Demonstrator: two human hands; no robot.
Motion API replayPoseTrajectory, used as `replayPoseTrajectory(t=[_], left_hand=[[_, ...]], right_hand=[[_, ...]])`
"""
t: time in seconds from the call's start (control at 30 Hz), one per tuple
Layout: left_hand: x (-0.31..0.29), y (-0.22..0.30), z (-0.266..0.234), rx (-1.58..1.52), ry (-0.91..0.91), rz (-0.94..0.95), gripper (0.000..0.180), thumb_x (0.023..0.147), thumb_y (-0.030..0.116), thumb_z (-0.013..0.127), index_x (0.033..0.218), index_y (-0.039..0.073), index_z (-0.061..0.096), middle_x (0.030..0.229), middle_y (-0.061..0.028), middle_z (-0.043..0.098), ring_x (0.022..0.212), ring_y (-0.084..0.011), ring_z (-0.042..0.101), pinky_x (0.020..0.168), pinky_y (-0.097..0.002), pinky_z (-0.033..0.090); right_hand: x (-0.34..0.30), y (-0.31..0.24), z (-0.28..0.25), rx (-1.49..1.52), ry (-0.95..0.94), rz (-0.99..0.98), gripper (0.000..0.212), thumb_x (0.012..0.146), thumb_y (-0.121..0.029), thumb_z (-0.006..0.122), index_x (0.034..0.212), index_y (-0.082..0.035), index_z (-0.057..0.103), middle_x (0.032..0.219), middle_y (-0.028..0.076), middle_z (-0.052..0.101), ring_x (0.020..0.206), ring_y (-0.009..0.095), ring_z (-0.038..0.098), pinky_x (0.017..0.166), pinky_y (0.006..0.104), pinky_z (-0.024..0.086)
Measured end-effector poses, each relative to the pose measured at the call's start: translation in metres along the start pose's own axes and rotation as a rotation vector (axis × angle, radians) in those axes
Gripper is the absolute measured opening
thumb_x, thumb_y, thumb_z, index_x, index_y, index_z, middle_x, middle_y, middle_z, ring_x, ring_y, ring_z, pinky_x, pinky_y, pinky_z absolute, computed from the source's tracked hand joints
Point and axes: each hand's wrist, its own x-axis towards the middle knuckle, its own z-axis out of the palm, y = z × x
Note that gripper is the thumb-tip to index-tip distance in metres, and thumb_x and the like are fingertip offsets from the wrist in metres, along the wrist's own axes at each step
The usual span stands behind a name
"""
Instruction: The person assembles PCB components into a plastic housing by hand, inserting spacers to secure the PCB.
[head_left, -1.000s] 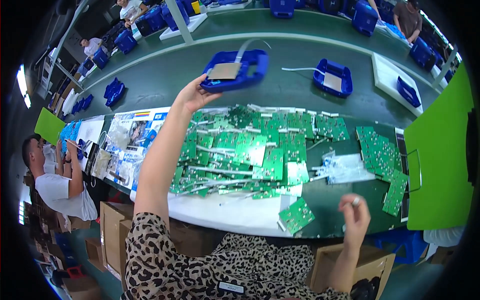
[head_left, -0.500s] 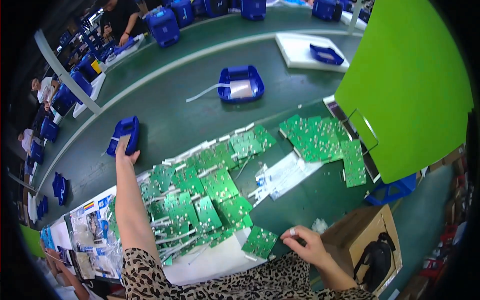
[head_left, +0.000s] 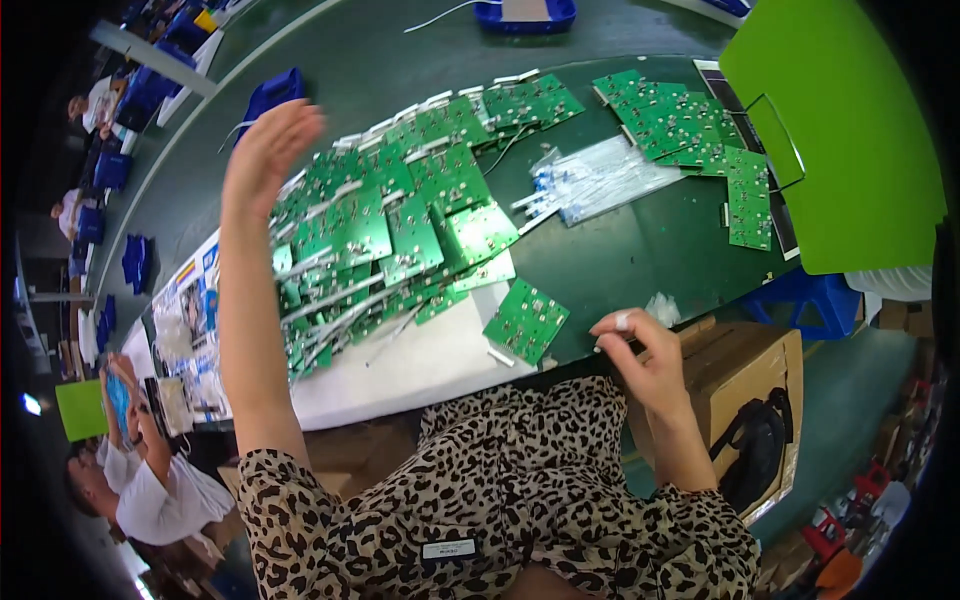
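My left hand point(head_left: 272, 150) reaches over the far left of the boards, fingers stretched out, with no object visible in it. Just beyond it lies a blue plastic shell point(head_left: 270, 97), partly covered by the hand. My right hand point(head_left: 648, 358) hovers at the bench's near edge, loosely curled, thumb and forefinger a little apart and nothing seen between them; a white band circles one finger. Left of it, apart from the fingers, a single green circuit board point(head_left: 526, 322) lies at a tilt. Many overlapping circuit boards point(head_left: 345, 225) with white leads cover the bench beneath my left forearm.
A clear bag of white cables point(head_left: 600, 180) lies mid-bench. More circuit boards point(head_left: 670, 120) sit beside a bright green panel point(head_left: 840, 140) at right. Another blue shell point(head_left: 525, 14) rests at the far side. A cardboard box point(head_left: 745, 385) holding a black bag stands right of me.
My left hand has drawn back from the blue shell, leaving the flat tan piece it was touching out of sight. My view has tipped nearer; the right hand stays by the single board.
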Motion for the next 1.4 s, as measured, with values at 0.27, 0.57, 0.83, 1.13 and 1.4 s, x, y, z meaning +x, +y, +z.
replayPoseTrajectory(t=[0.27,0.57,0.83,1.13,1.4], left_hand=[[-0.150,-0.058,0.150,0.817,-0.634,0.027,0.032,0.076,0.012,0.063,0.106,0.002,0.057,0.099,-0.0139,0.061,0.084,-0.0216,0.061,0.072,-0.0310,0.050],[-0.191,-0.100,0.191,1.052,-0.165,0.384,0.063,0.065,0.019,0.072,0.116,-0.003,0.043,0.112,-0.0178,0.049,0.098,-0.0319,0.047,0.084,-0.0366,0.041],[-0.184,-0.111,0.195,0.908,-0.128,0.230,0.062,0.061,0.011,0.074,0.114,-0.003,0.044,0.098,-0.0138,0.046,0.087,-0.0264,0.048,0.078,-0.0338,0.042],[-0.198,-0.077,0.167,-0.227,-0.014,-0.107,0.025,0.073,-0.002,0.065,0.088,0.002,0.046,0.085,-0.0031,0.052,0.080,-0.0090,0.052,0.069,-0.0218,0.044],[-0.234,-0.054,0.167,-0.130,0.066,-0.075,0.038,0.079,-0.003,0.058,0.114,-0.002,0.042,0.093,-0.0098,0.059,0.080,-0.0080,0.056,0.065,-0.0193,0.046]], right_hand=[[-0.011,0.006,0.004,0.032,0.042,-0.015,0.009,0.080,-0.002,0.058,0.087,0.003,0.057,0.081,0.007,0.061,0.069,0.012,0.058,0.064,0.0233,0.046],[-0.020,0.019,0.010,-0.080,-0.010,-0.067,0.013,0.080,-0.005,0.058,0.089,0.003,0.055,0.082,0.010,0.061,0.067,0.015,0.059,0.063,0.0249,0.047],[-0.019,0.023,0.023,-0.066,0.003,-0.082,0.014,0.080,-0.006,0.058,0.090,0.002,0.055,0.085,0.010,0.061,0.070,0.016,0.060,0.063,0.0254,0.047],[0.005,-0.008,0.046,-0.059,0.217,-0.235,0.014,0.074,-0.002,0.064,0.085,0.000,0.056,0.081,0.006,0.057,0.065,0.013,0.052,0.057,0.0239,0.043],[0.028,-0.032,0.082,-0.131,0.231,-0.522,0.016,0.069,-0.001,0.067,0.081,-0.003,0.056,0.077,0.007,0.056,0.065,0.020,0.052,0.052,0.0281,0.043]])
